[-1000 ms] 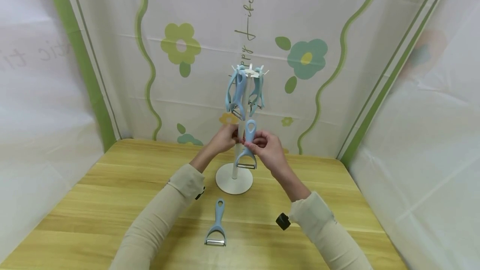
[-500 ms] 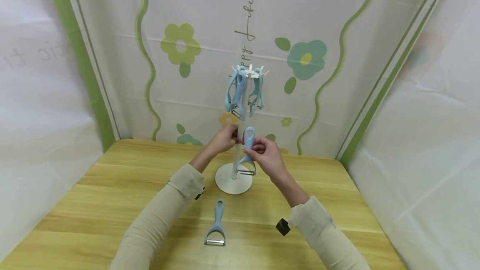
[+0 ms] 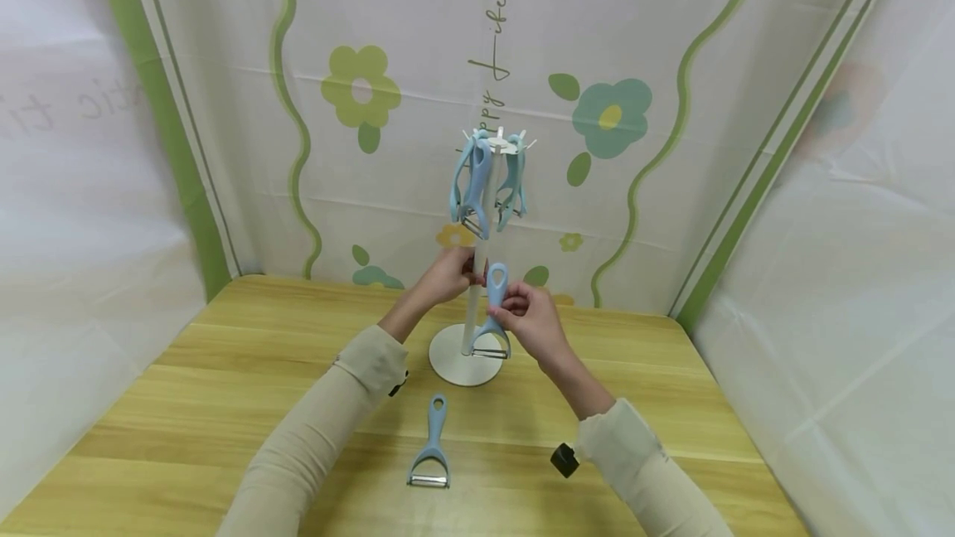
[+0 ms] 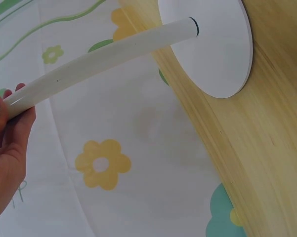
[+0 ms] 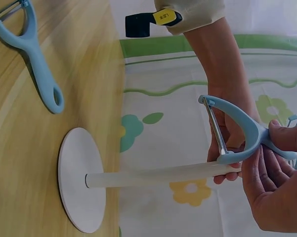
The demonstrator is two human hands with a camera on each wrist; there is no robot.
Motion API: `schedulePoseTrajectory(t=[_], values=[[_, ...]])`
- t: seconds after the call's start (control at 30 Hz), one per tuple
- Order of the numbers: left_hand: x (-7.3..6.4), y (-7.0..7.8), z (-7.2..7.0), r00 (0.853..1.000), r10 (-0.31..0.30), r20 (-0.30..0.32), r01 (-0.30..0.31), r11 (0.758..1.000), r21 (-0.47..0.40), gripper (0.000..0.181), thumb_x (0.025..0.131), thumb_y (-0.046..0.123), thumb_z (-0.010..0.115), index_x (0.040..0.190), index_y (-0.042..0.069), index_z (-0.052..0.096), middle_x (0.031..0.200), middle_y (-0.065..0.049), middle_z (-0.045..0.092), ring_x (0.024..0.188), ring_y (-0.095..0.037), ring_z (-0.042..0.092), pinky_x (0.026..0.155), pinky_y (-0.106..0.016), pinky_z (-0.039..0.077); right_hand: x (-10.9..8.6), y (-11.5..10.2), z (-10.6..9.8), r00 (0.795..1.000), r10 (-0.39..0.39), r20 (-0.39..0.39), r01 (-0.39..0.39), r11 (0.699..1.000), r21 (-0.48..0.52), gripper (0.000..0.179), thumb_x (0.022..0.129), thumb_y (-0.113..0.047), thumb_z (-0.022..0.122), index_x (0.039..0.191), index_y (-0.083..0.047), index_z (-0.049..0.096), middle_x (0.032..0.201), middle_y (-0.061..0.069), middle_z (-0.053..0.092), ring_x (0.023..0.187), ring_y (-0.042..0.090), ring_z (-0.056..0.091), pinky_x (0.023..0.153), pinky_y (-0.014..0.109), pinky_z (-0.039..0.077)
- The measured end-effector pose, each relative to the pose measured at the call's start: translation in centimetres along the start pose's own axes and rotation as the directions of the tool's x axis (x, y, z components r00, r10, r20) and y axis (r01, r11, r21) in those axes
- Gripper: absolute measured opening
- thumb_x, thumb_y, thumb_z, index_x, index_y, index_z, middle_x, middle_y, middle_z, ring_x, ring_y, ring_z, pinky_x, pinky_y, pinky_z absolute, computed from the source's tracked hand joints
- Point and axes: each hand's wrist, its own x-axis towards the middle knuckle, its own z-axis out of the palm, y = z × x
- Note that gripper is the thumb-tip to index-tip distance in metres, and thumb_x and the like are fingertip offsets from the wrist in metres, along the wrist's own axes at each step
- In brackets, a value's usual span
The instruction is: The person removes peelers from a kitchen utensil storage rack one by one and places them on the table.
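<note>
My left hand (image 3: 452, 273) grips the white pole (image 4: 104, 57) of a stand partway up, its fingers wrapped round it. Just right of the pole, my right hand (image 3: 531, 317) pinches a light blue peeler (image 3: 496, 297) by its handle between thumb and fingers. That peeler hangs blade end down, its looped handle end up, in front of the pole. In the right wrist view its blade (image 5: 215, 126) overlaps my left hand. Several blue and teal peelers (image 3: 474, 185) hang from hooks at the top of the stand.
The stand's round white base (image 3: 453, 363) rests on the wooden table (image 3: 224, 404). In front of it lies another blue peeler (image 3: 433, 437), handle pointing away. A flowered white curtain (image 3: 418, 7) encloses the back and sides.
My right hand has lowered the peeler a little alongside the pole. My left hand keeps its hold on the pole, and the peeler on the table has not moved.
</note>
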Motion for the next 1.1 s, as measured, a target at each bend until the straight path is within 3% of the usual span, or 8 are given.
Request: schedulePoseTrajectory(t=[0.3, 1.1], values=[[0.0, 0.2, 0.0, 1.000, -0.024, 0.010, 0.024, 0.999, -0.039, 0.008, 0.093, -0.005, 0.063, 0.090, 0.003, 0.062, 0.088, -0.014, 0.071, 0.084, -0.025, 0.073, 0.081, -0.034, 0.061, -0.7, 1.1, 0.1, 0.998, 0.061, 0.003, -0.061, 0.998, 0.004, 0.016, 0.089, -0.002, 0.073, 0.101, 0.003, 0.064, 0.087, 0.009, 0.070, 0.075, 0.010, 0.065, 0.071, 0.020, 0.057], [-0.1, 0.1, 0.0, 0.999, -0.023, 0.028, 0.024, 0.998, -0.049, 0.005, 0.093, -0.006, 0.061, 0.092, -0.001, 0.063, 0.092, -0.018, 0.070, 0.089, -0.030, 0.073, 0.084, -0.039, 0.060, -2.9, 4.2, 1.3, 0.989, 0.140, 0.035, -0.141, 0.990, 0.016, 0.018, 0.088, 0.000, 0.072, 0.102, 0.006, 0.064, 0.084, 0.009, 0.068, 0.073, 0.010, 0.065, 0.068, 0.021, 0.058]])
